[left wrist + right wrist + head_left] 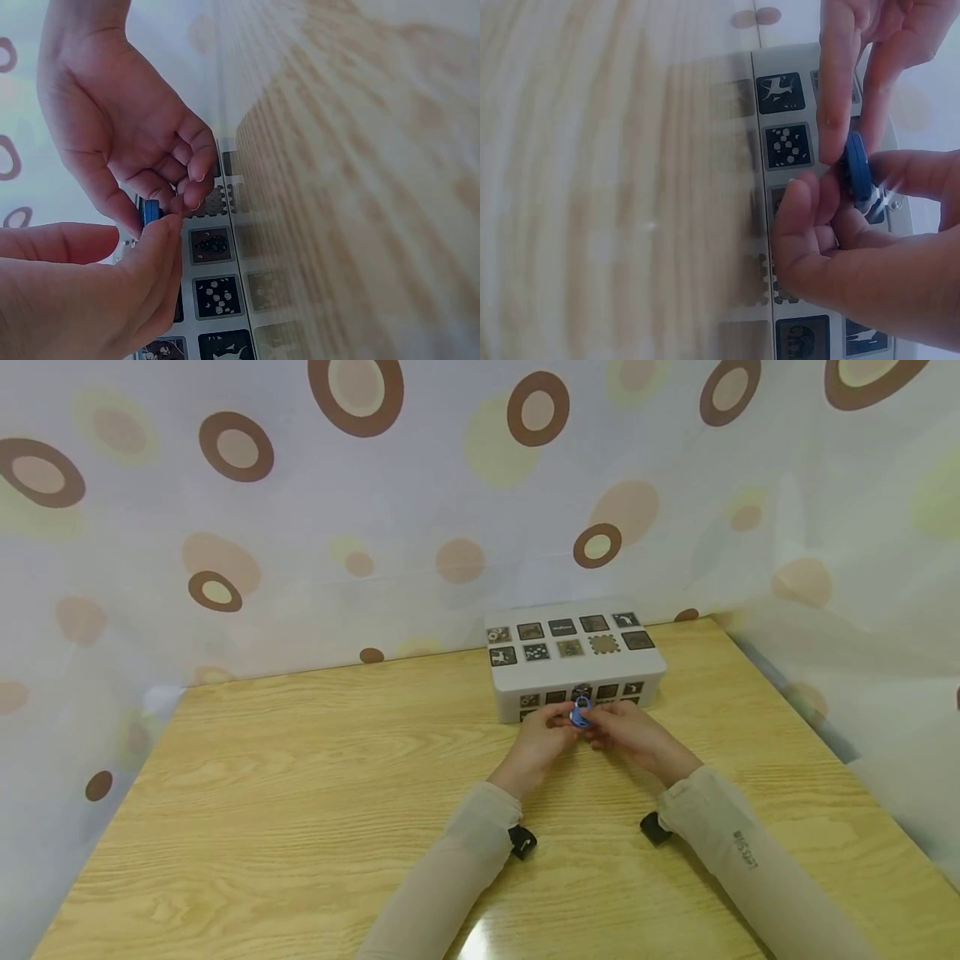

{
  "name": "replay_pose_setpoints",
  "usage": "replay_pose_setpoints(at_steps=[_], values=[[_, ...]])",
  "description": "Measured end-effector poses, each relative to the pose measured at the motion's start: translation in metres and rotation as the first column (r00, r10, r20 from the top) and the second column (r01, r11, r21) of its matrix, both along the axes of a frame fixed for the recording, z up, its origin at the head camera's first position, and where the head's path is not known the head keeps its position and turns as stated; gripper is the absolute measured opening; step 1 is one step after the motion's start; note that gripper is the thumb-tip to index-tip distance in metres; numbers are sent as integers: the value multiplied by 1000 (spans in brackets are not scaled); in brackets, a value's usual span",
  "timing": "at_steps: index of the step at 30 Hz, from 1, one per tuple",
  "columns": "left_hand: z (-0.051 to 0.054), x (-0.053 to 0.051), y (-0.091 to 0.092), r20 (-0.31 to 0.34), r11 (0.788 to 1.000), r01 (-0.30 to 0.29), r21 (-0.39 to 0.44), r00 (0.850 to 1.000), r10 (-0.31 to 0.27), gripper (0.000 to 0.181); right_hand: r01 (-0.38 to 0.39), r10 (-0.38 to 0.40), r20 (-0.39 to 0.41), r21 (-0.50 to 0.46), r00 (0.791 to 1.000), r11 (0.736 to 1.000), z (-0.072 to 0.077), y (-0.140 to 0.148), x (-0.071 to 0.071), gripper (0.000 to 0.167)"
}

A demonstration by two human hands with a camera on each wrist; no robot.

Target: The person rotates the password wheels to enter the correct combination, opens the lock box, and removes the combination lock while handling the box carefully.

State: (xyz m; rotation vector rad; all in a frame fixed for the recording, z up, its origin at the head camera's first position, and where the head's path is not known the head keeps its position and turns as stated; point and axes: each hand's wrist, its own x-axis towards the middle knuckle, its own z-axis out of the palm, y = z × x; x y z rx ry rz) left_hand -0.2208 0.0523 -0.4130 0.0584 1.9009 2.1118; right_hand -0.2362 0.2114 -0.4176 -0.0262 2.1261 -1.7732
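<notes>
A small blue padlock with a metal shackle is at the front latch of a white box printed with dark square pictures. Whether the shackle passes through the latch cannot be made out. My left hand pinches the padlock from the left between thumb and fingers. From the right, my right hand holds the same padlock by thumb and fingertips. In the right wrist view, the blue padlock body shows edge-on between the fingers of both hands, close to the box front.
The box stands on a wood-grain table near its back edge. Behind it and to the right hangs a white curtain with brown rings and pale dots. Black straps hang at both wrists.
</notes>
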Motion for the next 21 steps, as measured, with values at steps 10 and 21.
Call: replay_pose_setpoints(at_steps=[10,21], values=[[0,-4,0,12,998,-16,-53,1000,16,38,-20,20,11,1,1000,1000,1,3,-1,46],[-1,-13,2,75,998,-3,-60,997,8,25,-16,17,38,-14,999,1000,0,3,-1,47]])
